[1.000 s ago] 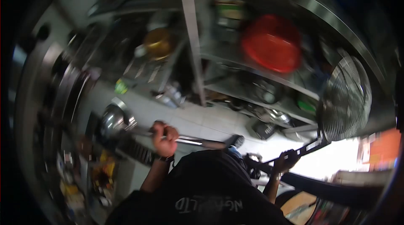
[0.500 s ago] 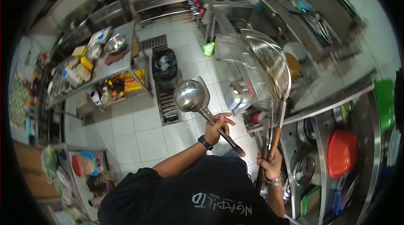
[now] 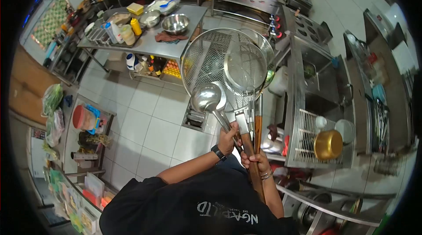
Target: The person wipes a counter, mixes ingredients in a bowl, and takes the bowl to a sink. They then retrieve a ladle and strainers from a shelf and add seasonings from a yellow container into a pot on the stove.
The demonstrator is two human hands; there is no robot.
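Note:
My left hand [image 3: 227, 142] is closed around the handles of a shiny metal ladle [image 3: 205, 99] and a second ladle-like utensil [image 3: 223, 96] partly hidden behind it. Both bowls point up and away from me. Close beside it, my right hand [image 3: 257, 161] grips a bundle of long handles, some of them wooden [image 3: 258, 127]. These belong to wire strainers: a large round mesh strainer [image 3: 203, 61] and a smaller round one [image 3: 245, 66] overlapping it. Another mesh rim shows behind them. The ladles overlap the large strainer's lower left edge.
A steel table [image 3: 132, 46] with a metal bowl [image 3: 175, 24] and bottles stands ahead left. On the right, a golden pot [image 3: 328, 144] sits on a rack beside the sink [image 3: 318, 77]. A steel shelf edge [image 3: 329, 206] is near my right arm. Stoves [image 3: 246, 4] line the back.
The view has turned, so the table appears further right and the shelving lower. My right hand has brought the strainers leftward, close to the ladles. Both hands keep their hold.

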